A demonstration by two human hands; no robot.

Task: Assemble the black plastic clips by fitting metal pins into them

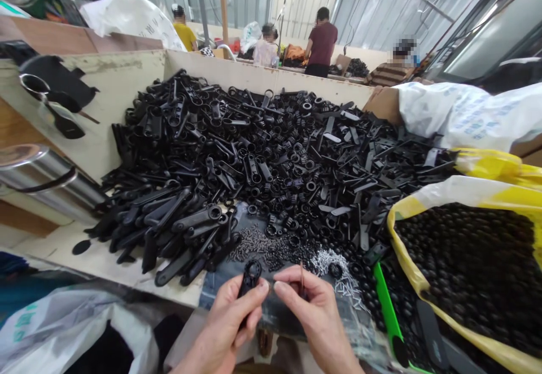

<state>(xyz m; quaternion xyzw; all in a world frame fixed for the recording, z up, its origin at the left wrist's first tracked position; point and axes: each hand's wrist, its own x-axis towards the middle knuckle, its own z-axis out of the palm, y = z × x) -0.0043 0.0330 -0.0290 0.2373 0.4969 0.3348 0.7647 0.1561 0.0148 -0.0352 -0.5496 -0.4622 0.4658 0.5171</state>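
Here, black ring-ended part (251, 273) in left hand (232, 312).

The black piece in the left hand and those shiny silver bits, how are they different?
Color: the black piece is dark, but the silver bits are bright and shiny.
Size and shape: the black piece is bigger, with a round, ring-like end; each silver bit is tiny, thin and straight.
Where they are: the left hand holds the black piece, while the silver bits lie loose in a scattered pile.
Both are close to the person's hands.
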